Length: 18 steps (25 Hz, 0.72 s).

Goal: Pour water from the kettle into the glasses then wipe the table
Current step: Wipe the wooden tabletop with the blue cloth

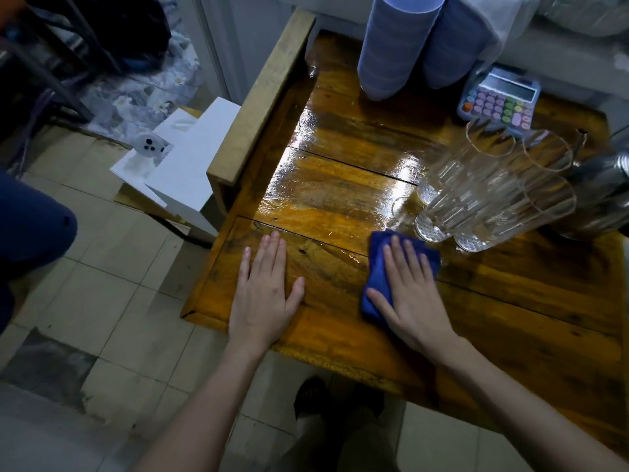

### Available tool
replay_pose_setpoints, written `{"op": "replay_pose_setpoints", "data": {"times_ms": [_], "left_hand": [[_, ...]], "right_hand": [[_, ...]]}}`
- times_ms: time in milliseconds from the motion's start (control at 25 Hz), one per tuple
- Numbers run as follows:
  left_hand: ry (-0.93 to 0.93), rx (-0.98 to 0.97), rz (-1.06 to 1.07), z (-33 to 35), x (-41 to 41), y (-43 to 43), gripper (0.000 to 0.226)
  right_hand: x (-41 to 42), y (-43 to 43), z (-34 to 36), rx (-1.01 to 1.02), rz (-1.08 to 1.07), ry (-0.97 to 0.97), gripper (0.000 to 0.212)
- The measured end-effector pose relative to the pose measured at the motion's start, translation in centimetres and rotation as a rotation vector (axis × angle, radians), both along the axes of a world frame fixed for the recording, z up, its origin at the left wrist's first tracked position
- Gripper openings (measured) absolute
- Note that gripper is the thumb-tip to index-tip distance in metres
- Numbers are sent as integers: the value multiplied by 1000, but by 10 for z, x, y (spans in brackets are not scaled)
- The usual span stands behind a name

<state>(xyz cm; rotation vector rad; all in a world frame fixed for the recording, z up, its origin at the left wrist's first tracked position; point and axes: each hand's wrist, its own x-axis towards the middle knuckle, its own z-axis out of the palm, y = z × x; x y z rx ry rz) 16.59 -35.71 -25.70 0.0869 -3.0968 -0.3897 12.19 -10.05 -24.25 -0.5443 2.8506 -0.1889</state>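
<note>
Likely a small eatery or shop: stacked blue bowls (391,46), a pastel calculator (498,100), drinking glasses (483,185) and a metal kettle (599,195) share a wooden surface (340,165).

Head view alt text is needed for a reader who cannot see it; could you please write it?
The right hand presses a blue cloth flat on a wet wooden table beside clear glasses; the left hand rests flat on the wood. A metal kettle, a calculator and stacked blue bowls stand behind.

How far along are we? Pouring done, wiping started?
Pouring looks over: the kettle stands beside the glasses, fill unclear. In hand: right hand presses the blue cloth on the table, left hand rests flat. Left: the wet sheen toward the back.
</note>
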Motion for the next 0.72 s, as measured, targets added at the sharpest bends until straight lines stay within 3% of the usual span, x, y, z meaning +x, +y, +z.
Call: {"op": "replay_pose_setpoints", "data": {"times_ms": [240, 400, 560, 720], "left_hand": [[118, 270, 152, -3, 2, -5, 49], [139, 493, 266, 6, 1, -11, 50], [47, 243, 205, 3, -1, -39, 56], [26, 129, 183, 0, -3, -41, 57]], "right_hand": [[-28, -126, -6, -100, 5, 11, 86], [-14, -128, -13, -106, 113, 37, 72], [8, -90, -9, -104, 224, 46, 66], [31, -12, -11, -51, 149, 57, 66]]}}
